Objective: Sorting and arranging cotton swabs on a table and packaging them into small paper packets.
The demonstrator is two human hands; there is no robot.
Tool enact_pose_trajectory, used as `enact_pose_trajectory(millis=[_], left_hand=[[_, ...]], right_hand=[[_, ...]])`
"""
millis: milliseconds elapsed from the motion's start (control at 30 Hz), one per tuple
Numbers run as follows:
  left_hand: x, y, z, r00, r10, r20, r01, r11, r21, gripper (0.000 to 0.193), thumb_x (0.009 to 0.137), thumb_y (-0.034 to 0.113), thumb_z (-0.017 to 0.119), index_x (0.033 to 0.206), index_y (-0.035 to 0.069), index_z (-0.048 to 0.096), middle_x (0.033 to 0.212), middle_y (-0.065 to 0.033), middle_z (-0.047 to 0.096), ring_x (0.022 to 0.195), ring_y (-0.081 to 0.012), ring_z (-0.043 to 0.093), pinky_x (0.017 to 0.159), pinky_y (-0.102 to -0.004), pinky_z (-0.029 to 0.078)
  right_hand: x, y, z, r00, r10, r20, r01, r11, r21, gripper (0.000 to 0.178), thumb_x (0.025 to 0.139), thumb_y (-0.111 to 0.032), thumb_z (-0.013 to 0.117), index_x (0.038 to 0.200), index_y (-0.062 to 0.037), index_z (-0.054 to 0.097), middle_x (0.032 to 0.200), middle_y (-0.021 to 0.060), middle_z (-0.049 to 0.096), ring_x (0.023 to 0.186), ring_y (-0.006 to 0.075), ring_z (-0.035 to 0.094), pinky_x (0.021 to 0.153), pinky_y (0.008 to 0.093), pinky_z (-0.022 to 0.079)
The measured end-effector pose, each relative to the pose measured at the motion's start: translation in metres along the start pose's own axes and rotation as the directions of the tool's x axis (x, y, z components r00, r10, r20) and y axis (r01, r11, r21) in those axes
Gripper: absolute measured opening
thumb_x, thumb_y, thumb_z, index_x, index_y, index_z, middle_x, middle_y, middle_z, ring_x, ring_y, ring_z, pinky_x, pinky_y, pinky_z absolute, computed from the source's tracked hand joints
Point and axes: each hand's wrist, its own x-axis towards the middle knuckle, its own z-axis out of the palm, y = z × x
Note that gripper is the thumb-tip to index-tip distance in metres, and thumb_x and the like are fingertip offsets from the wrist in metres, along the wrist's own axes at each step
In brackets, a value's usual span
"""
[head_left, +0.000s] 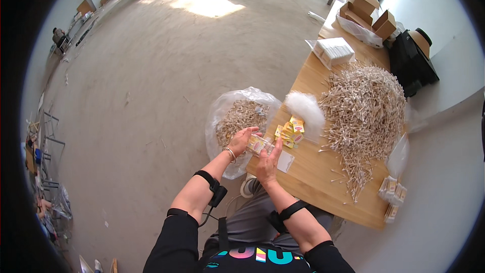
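Between my two hands, over the table's near left corner, is a clear plastic packet of cotton swabs point(260, 145) with a yellow printed label. My left hand point(240, 142) grips its left end, thumb and fingers around it. On the other end, my right hand point(267, 166) presses with its fingers upright along the packet. Just beyond them lies a small heap of yellow cards point(290, 132), beside a mound of thin clear plastic bags point(307, 110). A small white card point(285, 162) rests on the wood by my right hand.
A large pile of loose cotton swabs point(365, 111) covers much of the wooden table point(323, 184). Left of it, a big clear sack point(214, 121) holds more swabs. Filled packets point(392, 192) sit at the right edge. Farther back are a white stack point(333, 51), cardboard boxes point(361, 7) and a black case point(411, 63).
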Motion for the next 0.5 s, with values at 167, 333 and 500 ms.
enact_pose_trajectory(millis=[167,333,500], left_hand=[[0.001,-0.01,-0.009,0.998,0.057,0.024,-0.057,0.998,0.001,0.046,0.099,0.035,0.038,0.126,0.0,0.047,0.114,-0.0111,0.061,0.101,-0.0149,0.057,0.089,-0.0275,0.047],[0.004,-0.009,-0.001,0.989,0.14,0.056,-0.148,0.974,0.17,0.045,0.099,0.034,0.039,0.126,-0.001,0.046,0.114,-0.0112,0.061,0.101,-0.0152,0.056,0.088,-0.0272,0.046],[0.006,-0.024,-0.021,0.982,0.189,0.013,-0.183,0.929,0.321,0.044,0.099,0.035,0.038,0.126,0.002,0.048,0.113,-0.0075,0.061,0.104,-0.0145,0.055,0.092,-0.0283,0.044]], right_hand=[[0.005,-0.01,0.013,0.999,0.039,0.015,-0.041,0.969,0.243,0.069,0.091,-0.03,0.044,0.14,0.0078,0.014,0.146,0.0274,0.016,0.138,0.0385,0.011,0.113,0.0432,0.01],[0.011,-0.007,0.024,0.999,-0.049,0.02,0.043,0.967,0.249,0.069,0.089,-0.028,0.047,0.139,0.0082,0.016,0.145,0.027,0.019,0.138,0.0385,0.013,0.112,0.0423,0.011],[0.008,-0.015,0.022,0.994,-0.059,0.088,0.023,0.931,0.364,0.068,0.086,-0.023,0.05,0.138,0.0085,0.019,0.143,0.0255,0.024,0.136,0.0389,0.018,0.112,0.0431,0.013]])
